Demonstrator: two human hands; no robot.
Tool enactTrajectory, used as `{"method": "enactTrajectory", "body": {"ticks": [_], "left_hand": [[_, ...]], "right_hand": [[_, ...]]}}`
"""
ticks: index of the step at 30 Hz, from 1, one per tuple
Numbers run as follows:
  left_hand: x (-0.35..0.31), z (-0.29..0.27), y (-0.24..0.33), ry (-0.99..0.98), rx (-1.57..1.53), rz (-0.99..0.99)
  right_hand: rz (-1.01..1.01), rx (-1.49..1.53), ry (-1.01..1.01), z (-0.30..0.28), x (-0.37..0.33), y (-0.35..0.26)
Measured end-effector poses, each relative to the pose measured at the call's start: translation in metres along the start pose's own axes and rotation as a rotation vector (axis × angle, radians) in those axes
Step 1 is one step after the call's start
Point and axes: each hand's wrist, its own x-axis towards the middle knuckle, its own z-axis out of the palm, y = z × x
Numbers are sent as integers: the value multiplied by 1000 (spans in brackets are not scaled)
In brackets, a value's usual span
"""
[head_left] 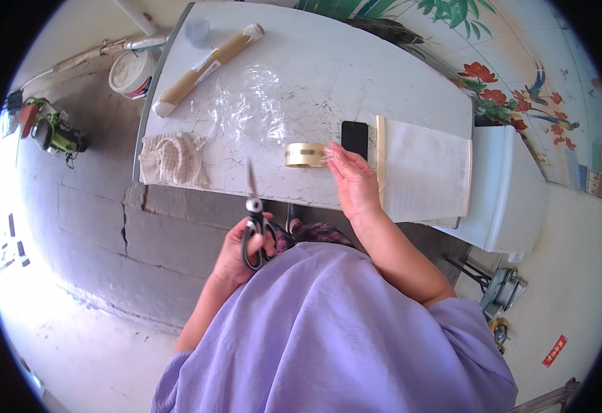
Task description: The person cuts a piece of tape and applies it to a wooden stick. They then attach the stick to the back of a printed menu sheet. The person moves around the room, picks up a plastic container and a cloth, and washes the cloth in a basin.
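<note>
My left hand (247, 246) is closed round the dark handles of a pair of scissors (252, 206), in front of the table's near edge. The scissors' blades point up and away from me, together or nearly so. A roll of clear yellowish packing tape (306, 155) is at the near part of the white table (301, 76). My right hand (353, 180) pinches the tape at the roll's right side, where a bit of clear film shows at the fingertips. Whether the roll rests on the table or hangs from the fingers, I cannot tell.
Crumpled clear plastic film (249, 103) lies mid-table, beside a long brown cardboard tube (208, 69). A folded cloth (172, 160) sits at the left corner. To the right are a black phone (355, 139) and a pale flat sheet or pad (425, 168). A clear cup (197, 32) stands far left.
</note>
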Motion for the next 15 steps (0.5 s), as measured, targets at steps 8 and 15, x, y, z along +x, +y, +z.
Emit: {"method": "enactTrajectory", "body": {"ticks": [8, 15], "left_hand": [[35, 41, -45, -227, 241, -76], [51, 52, -68, -276, 177, -143]], "right_hand": [[26, -36, -12, -2, 5, -7], [10, -88, -41, -2, 5, -6]]}}
